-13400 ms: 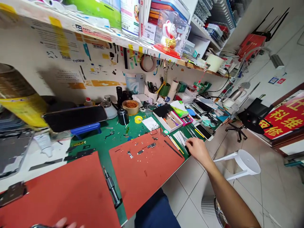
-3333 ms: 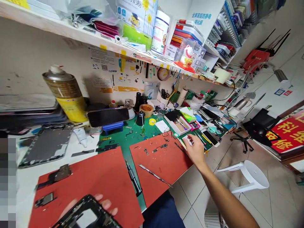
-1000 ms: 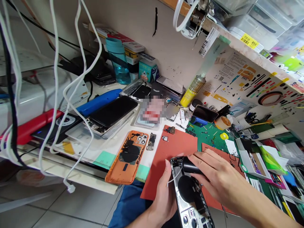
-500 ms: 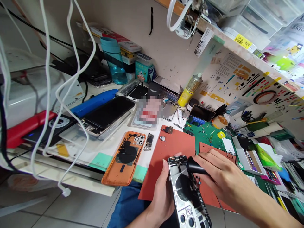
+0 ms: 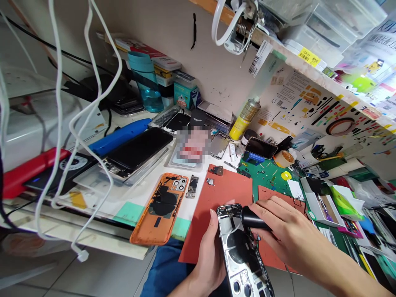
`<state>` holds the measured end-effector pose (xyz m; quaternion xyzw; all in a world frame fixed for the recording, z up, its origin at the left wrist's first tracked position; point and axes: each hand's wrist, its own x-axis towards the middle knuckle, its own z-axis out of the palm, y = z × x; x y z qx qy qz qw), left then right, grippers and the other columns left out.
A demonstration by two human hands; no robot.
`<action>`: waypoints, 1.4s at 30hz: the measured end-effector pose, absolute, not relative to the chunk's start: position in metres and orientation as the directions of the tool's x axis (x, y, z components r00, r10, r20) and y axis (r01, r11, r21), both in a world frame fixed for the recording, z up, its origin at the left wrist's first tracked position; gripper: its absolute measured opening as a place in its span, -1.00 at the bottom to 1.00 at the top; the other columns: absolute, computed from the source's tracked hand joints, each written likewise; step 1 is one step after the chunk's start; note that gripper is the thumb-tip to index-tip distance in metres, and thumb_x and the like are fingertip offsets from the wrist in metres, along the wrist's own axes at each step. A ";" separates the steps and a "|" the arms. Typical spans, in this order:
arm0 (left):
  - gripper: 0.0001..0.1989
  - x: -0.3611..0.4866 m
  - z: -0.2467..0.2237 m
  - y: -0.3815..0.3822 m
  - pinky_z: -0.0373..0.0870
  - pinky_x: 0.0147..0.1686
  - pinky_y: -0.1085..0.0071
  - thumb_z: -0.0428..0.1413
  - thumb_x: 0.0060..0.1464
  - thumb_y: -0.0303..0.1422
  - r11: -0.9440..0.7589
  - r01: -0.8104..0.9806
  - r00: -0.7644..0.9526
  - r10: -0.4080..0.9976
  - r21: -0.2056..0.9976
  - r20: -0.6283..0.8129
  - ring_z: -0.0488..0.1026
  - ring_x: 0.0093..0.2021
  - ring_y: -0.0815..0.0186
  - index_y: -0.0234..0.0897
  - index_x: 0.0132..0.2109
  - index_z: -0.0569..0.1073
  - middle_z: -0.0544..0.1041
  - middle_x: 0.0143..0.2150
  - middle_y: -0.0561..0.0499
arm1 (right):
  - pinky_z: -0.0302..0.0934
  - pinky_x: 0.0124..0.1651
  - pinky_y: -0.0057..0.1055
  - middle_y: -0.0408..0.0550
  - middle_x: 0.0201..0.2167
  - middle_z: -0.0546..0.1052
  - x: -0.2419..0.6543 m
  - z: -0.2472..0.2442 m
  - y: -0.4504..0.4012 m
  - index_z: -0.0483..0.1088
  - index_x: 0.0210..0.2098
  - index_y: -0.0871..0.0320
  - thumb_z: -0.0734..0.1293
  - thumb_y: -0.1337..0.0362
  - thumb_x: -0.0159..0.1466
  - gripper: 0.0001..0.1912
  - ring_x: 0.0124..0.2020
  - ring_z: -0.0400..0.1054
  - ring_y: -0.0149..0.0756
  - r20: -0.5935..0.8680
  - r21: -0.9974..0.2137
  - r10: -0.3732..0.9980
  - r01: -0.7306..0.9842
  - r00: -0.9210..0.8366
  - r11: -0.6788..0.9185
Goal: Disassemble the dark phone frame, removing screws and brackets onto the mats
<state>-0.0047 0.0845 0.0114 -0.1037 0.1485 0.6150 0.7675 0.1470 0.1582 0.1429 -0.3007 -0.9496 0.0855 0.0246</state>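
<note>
My left hand [image 5: 210, 251] is wrapped round the side of an open phone housing [image 5: 230, 255], silver inside with a black round patch and camera holes at its lower end. The housing is tilted over my lap. In my right hand [image 5: 281, 222] is a black cylindrical tool [image 5: 254, 218], its blunt end against the top right corner of the housing. I cannot make out its exact kind. Beneath both hands lies a red-brown mat [image 5: 229, 185]. Left of the mat rests an orange phone back [image 5: 159, 210], with a small circuit board [image 5: 192, 186] beside it.
A black-screened phone [image 5: 140, 148] lies on plastic trays at the left, where white cables [image 5: 58, 123] hang down. Behind stand a blue bottle [image 5: 145, 82] and a yellow spray can [image 5: 244, 119]. Tools and boxes [image 5: 321, 202] crowd the right; a shelf [image 5: 287, 49] overhangs.
The camera view has shifted slightly. Both hands keep their hold, and the black tool stays at the same corner of the phone housing.
</note>
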 end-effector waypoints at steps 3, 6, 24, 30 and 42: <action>-0.23 -0.007 0.006 0.081 0.55 0.16 -0.06 0.27 0.30 0.13 0.250 -0.968 0.221 0.892 0.021 -0.394 0.69 0.02 -0.11 -0.13 0.48 0.40 0.71 0.10 -0.23 | 0.50 0.09 -0.06 0.03 0.03 0.61 0.162 0.141 0.159 0.48 0.24 0.03 0.36 0.28 0.53 -0.69 0.00 0.51 -0.10 0.068 -0.332 0.681 0.628 -0.729 0.704; -0.27 -0.010 -0.002 0.079 0.57 0.17 -0.11 0.23 0.34 0.10 0.303 -0.953 0.272 0.871 0.012 -0.409 0.71 0.03 -0.16 -0.09 0.50 0.38 0.71 0.14 -0.27 | 0.49 0.14 -0.10 0.03 0.12 0.64 0.189 0.137 0.169 0.52 0.27 -0.01 0.52 0.10 0.42 -0.53 0.10 0.54 -0.08 0.162 -0.599 0.864 0.648 -0.477 0.470; -0.40 -0.017 0.001 0.080 0.33 0.39 -0.31 0.18 0.40 -0.05 0.192 -0.974 0.137 0.919 0.119 -0.369 0.46 0.38 -0.28 0.15 0.51 0.35 0.57 0.37 -0.19 | 0.49 0.17 0.01 0.07 0.19 0.55 0.236 0.060 0.372 0.47 0.22 0.15 0.46 0.09 0.49 -0.59 0.12 0.53 -0.07 0.226 -0.490 0.949 0.868 0.220 -0.084; -0.33 -0.015 -0.004 0.079 0.41 0.34 -0.29 0.20 0.33 0.11 0.218 -0.963 0.146 0.913 0.155 -0.380 0.57 0.30 -0.25 0.20 0.50 0.35 0.62 0.32 -0.15 | 0.42 0.24 0.06 0.08 0.20 0.54 0.245 0.073 0.319 0.47 0.20 0.16 0.45 0.09 0.48 -0.60 0.17 0.49 -0.03 0.273 -0.344 0.947 0.937 0.167 -0.066; -0.42 -0.005 0.014 0.086 0.46 0.33 -0.22 0.10 0.47 -0.04 0.131 -0.983 0.048 0.865 0.131 -0.499 0.64 0.23 -0.11 0.11 0.54 0.29 0.70 0.19 -0.16 | 0.32 -0.57 -0.34 -0.08 -0.43 0.52 0.246 0.014 0.078 0.33 -0.27 0.01 0.11 -0.04 0.61 -0.59 -0.52 0.54 -0.13 0.235 -0.254 0.946 0.926 -0.222 0.280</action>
